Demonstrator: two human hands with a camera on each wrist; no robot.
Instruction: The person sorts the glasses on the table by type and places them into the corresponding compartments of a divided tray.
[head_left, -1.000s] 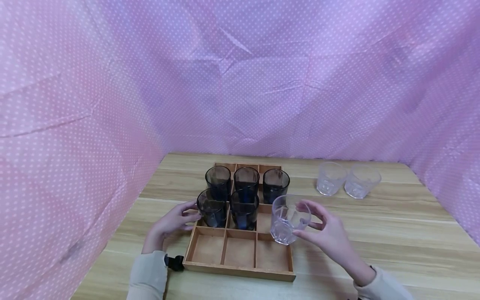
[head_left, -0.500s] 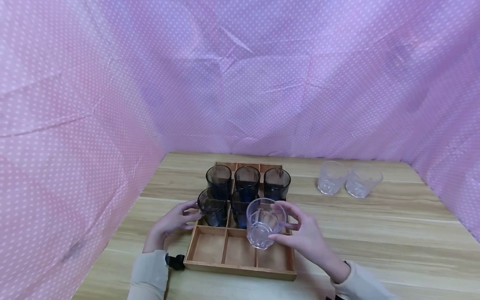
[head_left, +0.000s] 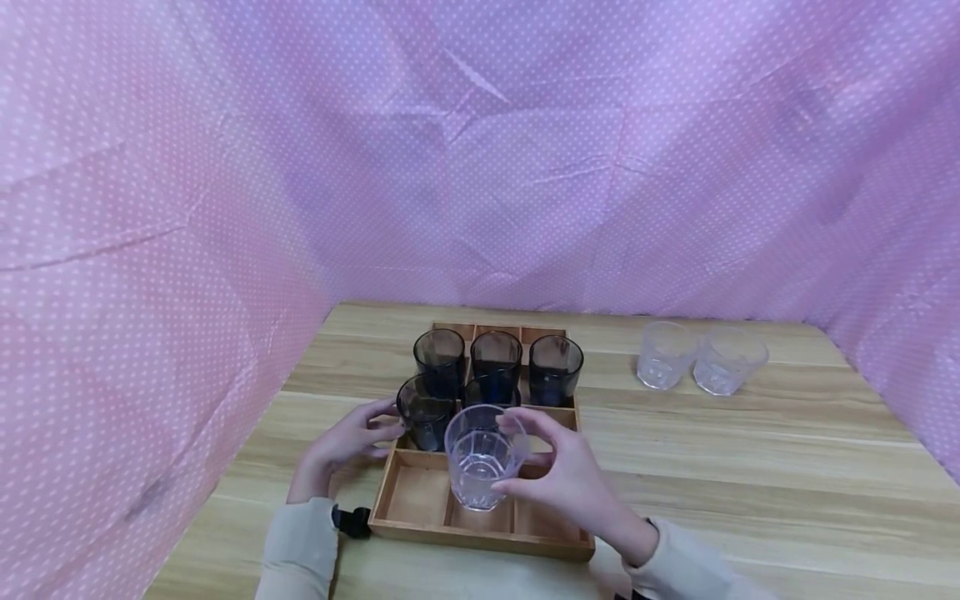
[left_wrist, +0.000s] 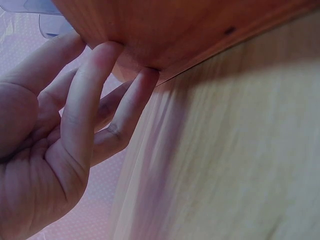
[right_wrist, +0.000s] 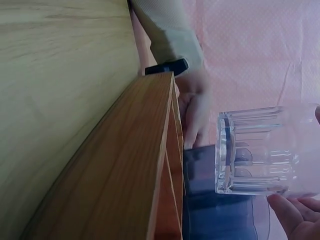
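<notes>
My right hand (head_left: 573,475) holds a clear tumbler (head_left: 477,467) by its side, between thumb and fingers. The tumbler is over the front middle compartment of the wooden tray (head_left: 480,539); in the right wrist view its faceted base (right_wrist: 223,155) is above the tray's rim, apart from it. Beside the tray, my left hand (head_left: 352,437) touches the left wall (left_wrist: 165,30) with its fingertips. Several dark tumblers (head_left: 555,367) stand upright in the tray's rear compartments. The held tumbler and my right hand partly hide one dark tumbler (head_left: 492,390).
Two clear tumblers, one (head_left: 665,358) left of the other (head_left: 727,362), stand close together at the back right of the wooden table (head_left: 720,492). Pink dotted cloth (head_left: 480,192) hangs behind the table and along its sides.
My right hand has carried the clear tumbler leftward, from the tray's right side to over its middle column. My left hand has stayed at the tray's left wall.
</notes>
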